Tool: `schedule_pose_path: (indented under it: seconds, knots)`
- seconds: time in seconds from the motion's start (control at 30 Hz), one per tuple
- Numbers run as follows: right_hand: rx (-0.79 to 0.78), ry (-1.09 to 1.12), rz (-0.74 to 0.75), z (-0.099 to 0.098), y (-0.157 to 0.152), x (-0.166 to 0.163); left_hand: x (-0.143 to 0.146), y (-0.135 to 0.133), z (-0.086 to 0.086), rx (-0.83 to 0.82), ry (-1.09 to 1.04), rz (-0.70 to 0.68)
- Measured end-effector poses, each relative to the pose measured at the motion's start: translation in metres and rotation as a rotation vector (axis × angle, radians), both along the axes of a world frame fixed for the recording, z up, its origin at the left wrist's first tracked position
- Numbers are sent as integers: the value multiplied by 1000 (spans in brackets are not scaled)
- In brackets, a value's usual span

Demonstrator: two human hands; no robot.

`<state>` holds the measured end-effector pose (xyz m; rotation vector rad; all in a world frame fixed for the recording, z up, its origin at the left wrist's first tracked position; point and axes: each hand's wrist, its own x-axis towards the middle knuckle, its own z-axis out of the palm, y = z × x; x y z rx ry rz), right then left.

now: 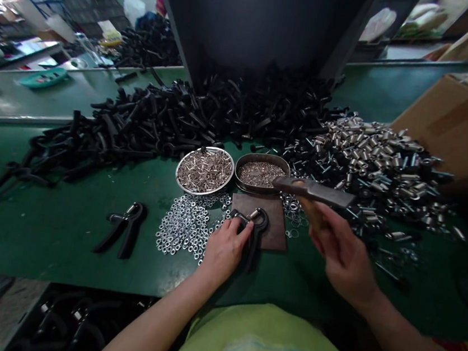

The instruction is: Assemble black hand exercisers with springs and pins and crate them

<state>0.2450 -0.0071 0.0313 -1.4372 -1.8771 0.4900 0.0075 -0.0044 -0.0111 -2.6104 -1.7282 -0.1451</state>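
My left hand (pixel 225 249) is closed on a black hand grip exerciser (pixel 258 232) with a small metal spring, pressing it onto a flat brown metal plate (pixel 278 225). My right hand (pixel 341 252) is wrapped round the wooden handle of a hammer (pixel 314 191). The hammer's head is raised to the right of the plate, apart from the exerciser. Another hand grip exerciser (pixel 123 229), spring fitted, lies on the green table to the left. A pile of small nuts (pixel 186 226) is spread beside my left hand.
Behind the plate stand a round dish of metal pins (pixel 204 171) and a tin of tiny parts (pixel 259 174). Black plastic handles (pixel 147 120) heap across the back. Springs and screws (pixel 371 157) pile at the right, near a cardboard box (pixel 459 128). The table's front edge is close to me.
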Motion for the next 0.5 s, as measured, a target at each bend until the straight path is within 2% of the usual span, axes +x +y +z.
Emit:
schedule_pose_path:
  seconds: [0.1,0.17,0.27,0.33,0.4,0.5]
  knots:
    - [-80,-153,119,-12,15,-14,1,1,3,-22,28,2]
    - [-101,-220,151,-9,20,-16,1,1,3,-30,31,-1]
    - [55,-153,91,4,16,-16,1,1,3,-29,19,-10]
    - [122,-141,65,2,13,-17,1,1,2,-23,9,-17]
    - [47,-232,87,-11,13,-17,1,1,1,-14,1,-23]
    - [-174,-386,116,-34,20,-15,0,1,-2,11,-26,-27]
